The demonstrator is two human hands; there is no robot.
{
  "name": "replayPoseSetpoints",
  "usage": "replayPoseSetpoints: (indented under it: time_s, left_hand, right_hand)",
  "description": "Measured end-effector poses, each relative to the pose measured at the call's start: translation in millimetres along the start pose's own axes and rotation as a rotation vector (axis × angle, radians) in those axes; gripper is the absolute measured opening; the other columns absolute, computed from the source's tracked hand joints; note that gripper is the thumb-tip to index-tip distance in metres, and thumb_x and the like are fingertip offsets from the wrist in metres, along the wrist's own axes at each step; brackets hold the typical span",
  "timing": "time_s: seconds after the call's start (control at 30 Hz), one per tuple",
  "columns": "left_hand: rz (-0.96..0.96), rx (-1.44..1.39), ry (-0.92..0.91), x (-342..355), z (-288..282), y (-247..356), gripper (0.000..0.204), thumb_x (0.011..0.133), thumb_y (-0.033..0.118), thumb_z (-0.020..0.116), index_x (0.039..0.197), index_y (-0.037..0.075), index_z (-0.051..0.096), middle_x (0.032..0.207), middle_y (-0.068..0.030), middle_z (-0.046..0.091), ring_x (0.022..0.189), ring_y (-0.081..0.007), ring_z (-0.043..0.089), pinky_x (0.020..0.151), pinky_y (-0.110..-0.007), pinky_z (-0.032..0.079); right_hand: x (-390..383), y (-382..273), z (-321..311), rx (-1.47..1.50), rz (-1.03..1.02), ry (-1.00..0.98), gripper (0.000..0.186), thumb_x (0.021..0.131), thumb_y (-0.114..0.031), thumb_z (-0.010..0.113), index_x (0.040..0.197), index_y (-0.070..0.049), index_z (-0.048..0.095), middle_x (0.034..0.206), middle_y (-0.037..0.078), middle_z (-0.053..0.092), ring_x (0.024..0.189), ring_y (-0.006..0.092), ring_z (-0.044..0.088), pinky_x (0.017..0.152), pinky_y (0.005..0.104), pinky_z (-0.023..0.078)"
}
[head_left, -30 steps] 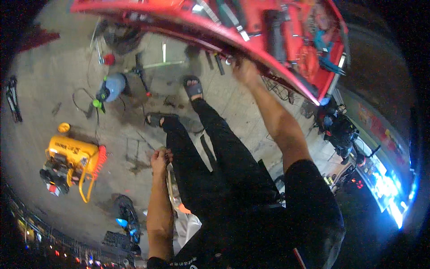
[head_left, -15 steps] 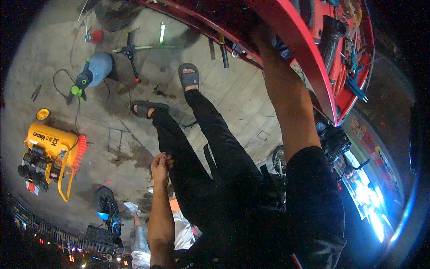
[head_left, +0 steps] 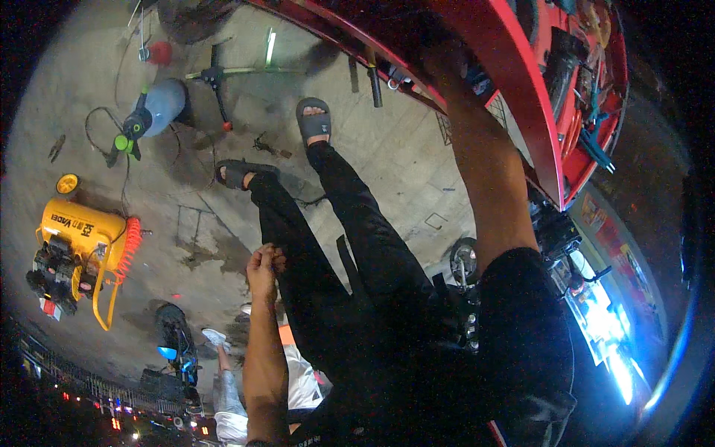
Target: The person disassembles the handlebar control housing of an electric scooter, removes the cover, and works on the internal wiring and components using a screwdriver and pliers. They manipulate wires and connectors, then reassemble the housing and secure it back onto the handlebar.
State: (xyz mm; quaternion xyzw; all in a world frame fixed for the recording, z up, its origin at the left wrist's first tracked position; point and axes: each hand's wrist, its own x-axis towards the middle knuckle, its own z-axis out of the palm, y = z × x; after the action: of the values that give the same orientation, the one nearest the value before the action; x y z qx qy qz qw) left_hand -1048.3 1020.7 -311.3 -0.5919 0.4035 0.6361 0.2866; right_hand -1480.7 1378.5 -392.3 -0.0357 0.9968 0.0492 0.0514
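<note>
My left hand (head_left: 264, 267) hovers beside my left knee, fingers curled together; whatever they may hold is too small to make out. My right forearm (head_left: 491, 179) reaches up into the shadowed space beneath the top tray of a red tool cart (head_left: 538, 97). Inside it, my right hand (head_left: 445, 56) is lost in the dark and its fingers do not show. Tools crowd the tray, among them a teal-handled tool (head_left: 596, 149) and a black cylindrical thing (head_left: 564, 67). A dark-handled tool (head_left: 375, 88) hangs at the cart's lower edge.
A yellow air compressor (head_left: 83, 229) with a red coiled hose (head_left: 131, 246) stands at the left. Beyond it are a pump sprayer (head_left: 164, 108) and a black stand-like tool (head_left: 216, 86). Another person's leg (head_left: 226, 384) and motorbikes (head_left: 175, 343) are behind me; a bright light (head_left: 607, 320) glares at right.
The view has shifted slightly. My left hand has risen a little, its fingers still curled. My right arm stays inside the cart, the hand now deeper in shadow.
</note>
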Motion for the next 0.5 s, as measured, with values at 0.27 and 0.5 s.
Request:
replayPoseSetpoints:
  time_s: [0.27,0.5]
  left_hand:
    - [-0.041,0.052,0.077,-0.5,-9.0,-9.4,0.023,0.091,0.018,0.060,0.109,0.003,0.060,0.090,-0.0091,0.066,0.071,-0.0153,0.062,0.061,-0.027,0.048]
    - [-0.019,0.008,0.031,-1.0,-13.5,-0.9,0.022,0.091,0.017,0.059,0.108,0.003,0.060,0.089,-0.0087,0.066,0.071,-0.0154,0.062,0.061,-0.027,0.048]
  right_hand:
    - [-3.5,9.6,-7.2,-0.005,-0.032,-0.014,0.022,0.084,-0.020,0.056,0.100,-0.005,0.059,0.084,0.020,0.062,0.077,0.0391,0.062,0.065,0.0484,0.050]
    - [-3.6,24.5,-22.4,0.004,-0.048,-0.020,0.022,0.083,-0.020,0.056,0.100,-0.005,0.058,0.084,0.020,0.062,0.077,0.0391,0.062,0.065,0.0485,0.050]
